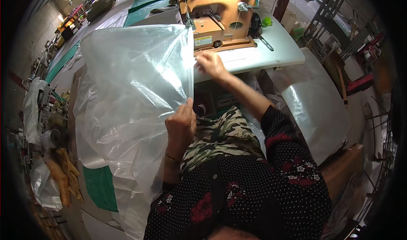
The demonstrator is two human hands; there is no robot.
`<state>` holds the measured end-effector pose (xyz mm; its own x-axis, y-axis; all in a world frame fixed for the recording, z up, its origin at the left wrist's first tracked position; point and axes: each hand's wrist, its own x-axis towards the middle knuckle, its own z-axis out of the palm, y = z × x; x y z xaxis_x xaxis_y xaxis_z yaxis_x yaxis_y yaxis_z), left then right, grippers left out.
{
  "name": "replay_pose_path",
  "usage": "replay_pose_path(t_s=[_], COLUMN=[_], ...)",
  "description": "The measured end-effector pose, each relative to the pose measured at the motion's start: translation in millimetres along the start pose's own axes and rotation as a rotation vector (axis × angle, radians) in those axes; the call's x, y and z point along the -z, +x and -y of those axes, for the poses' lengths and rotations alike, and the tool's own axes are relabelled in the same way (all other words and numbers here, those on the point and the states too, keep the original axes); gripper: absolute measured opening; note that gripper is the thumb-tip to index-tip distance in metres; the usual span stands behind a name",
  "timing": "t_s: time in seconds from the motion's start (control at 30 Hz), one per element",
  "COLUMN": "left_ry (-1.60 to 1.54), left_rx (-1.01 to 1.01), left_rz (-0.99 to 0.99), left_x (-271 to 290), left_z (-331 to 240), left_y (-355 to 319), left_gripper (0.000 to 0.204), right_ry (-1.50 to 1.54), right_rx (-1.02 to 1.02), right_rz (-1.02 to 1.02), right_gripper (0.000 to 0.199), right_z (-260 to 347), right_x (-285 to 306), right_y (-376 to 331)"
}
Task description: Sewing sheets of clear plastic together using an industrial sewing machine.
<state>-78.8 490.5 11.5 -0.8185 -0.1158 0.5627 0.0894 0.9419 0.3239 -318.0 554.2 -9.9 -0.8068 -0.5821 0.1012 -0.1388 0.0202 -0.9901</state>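
Observation:
A large translucent plastic sheet hangs over the left part of the table and down toward my lap. Its straight right edge runs up to the needle area of a tan sewing machine. My left hand is closed on that edge, near the front. Farther up, my right hand is raised beside the edge, just in front of the machine's base. Its fingers are curled together and slightly blurred; whatever they may pinch is too small to make out.
The pale sewing table extends to the right, with a dark metal lever lying near the machine's black handwheel. More translucent sheeting drapes at the right. Green sheeting lies at lower left, near orange gloves.

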Motion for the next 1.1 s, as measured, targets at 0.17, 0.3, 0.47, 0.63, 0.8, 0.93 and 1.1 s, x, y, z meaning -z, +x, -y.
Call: replay_pose_path(t_s=[0.17, 0.3, 0.47, 0.63, 0.8, 0.93, 1.1], left_ry=[-0.046, -0.033, -0.029, 0.053, 0.048, 0.031, 0.06], left_rx=[0.045, 0.078, 0.014, -0.026, -0.051, 0.019, 0.001], left_rz=[-0.012, 0.054, 0.084, 0.157, 0.178, 0.194, 0.214], left_x=[10.5, 12.8, -1.4, -21.5, -42.1, -57.3, -68.9], left_z=[-18.4, -21.8, -8.2, 0.1, 2.7, 9.0, 17.9], left_y=[12.2, 15.6, 10.8, 4.5, 4.9, 6.1, 17.0], left_gripper=[0.033, 0.028, 0.031, 0.033, 0.033, 0.03, 0.03], right_ry=[0.155, 0.042, -0.255, 0.295, 0.043, 0.115, 0.267], right_rx=[0.285, 0.41, 0.451, 0.049, 0.209, 0.255, 0.259], right_rz=[0.103, 0.409, 0.491, 0.036, -0.029, -0.028, -0.043], right_gripper=[0.028, 0.027, 0.027, 0.034, 0.039, 0.038, 0.035], right_z=[1.0, 18.7, -17.0, -25.3, -10.6, -18.8, -26.0], right_x=[-78.9, -130.4, -96.5, -27.0, -17.9, -21.4, -23.4], right_y=[-50.5, -61.6, -57.4, -26.6, 9.2, 18.8, 27.3])
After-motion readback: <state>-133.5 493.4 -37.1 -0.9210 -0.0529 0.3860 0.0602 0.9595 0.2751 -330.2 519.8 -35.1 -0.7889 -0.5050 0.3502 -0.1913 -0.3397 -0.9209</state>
